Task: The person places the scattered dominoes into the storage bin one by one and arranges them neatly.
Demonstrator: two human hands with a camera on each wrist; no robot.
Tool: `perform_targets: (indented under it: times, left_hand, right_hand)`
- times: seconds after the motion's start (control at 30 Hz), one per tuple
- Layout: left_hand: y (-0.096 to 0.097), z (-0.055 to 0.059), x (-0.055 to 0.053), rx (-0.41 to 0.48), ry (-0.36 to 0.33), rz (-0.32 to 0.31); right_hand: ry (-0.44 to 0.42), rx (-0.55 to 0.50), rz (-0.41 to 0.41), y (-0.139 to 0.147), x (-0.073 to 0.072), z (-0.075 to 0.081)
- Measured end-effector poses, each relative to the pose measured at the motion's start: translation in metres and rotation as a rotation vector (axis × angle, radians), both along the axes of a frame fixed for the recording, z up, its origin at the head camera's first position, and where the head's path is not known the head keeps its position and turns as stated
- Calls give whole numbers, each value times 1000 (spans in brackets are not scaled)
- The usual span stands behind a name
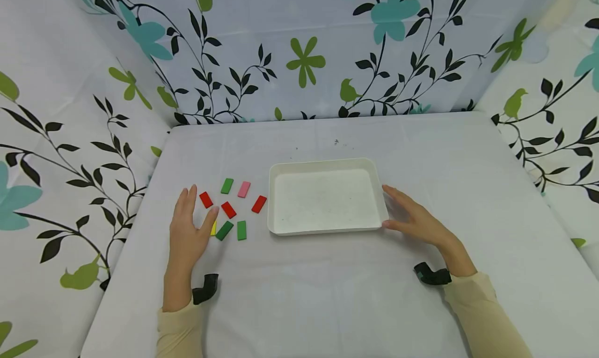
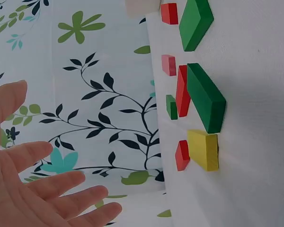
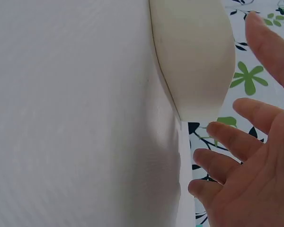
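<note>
A shallow white rectangular tray [image 1: 327,197] lies on the white table with nothing in it. My right hand [image 1: 416,220] is at its right end, fingers spread and thumb tip right at the edge. In the right wrist view, the tray's outer wall [image 3: 199,61] shows beyond the spread fingers. Left of the tray lie small flat blocks: three red blocks [image 1: 259,204], three green blocks [image 1: 241,230], one pink block [image 1: 244,189] and one yellow block [image 2: 202,149]. Beside them, on their left, my left hand [image 1: 187,238] is spread and holds nothing; its thumb partly hides the yellow block in the head view.
The white-covered table [image 1: 318,306] extends in front of the tray and to both sides. Patterned fabric [image 1: 252,51] with leaves and flowers encloses its back and sides. A black wrist camera [image 1: 206,289] sits at the left wrist, another black camera [image 1: 431,274] at the right.
</note>
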State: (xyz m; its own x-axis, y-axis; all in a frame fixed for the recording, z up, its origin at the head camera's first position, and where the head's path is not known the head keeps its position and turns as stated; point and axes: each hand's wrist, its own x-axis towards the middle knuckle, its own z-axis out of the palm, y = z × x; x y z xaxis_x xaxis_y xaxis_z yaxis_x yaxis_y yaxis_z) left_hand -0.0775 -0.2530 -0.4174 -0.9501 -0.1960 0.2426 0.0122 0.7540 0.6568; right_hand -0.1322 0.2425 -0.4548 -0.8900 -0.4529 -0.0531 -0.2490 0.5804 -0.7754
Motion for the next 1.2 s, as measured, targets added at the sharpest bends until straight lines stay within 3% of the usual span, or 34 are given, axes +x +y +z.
perform_targets:
  times: [0.3,0.6,0.8,1.0,1.2]
  left_hand:
    - [-4,-10,5,43,70,26]
    - [-8,-17,7,75,67,54]
    - [-15,-23,7,124,56,114]
    - [-19,-27,8,203,-38,159]
    - [-28,-31,9,263,-198,108]
  right_hand:
    - [15,-24,15,-4,0,-3]
    - [-27,-96,27,-6,0,-8]
    - [-4,-121,40,-7,1,-11]
    - [41,-123,48,-8,1,-14]
    - [59,-134,46,-10,2,-12]
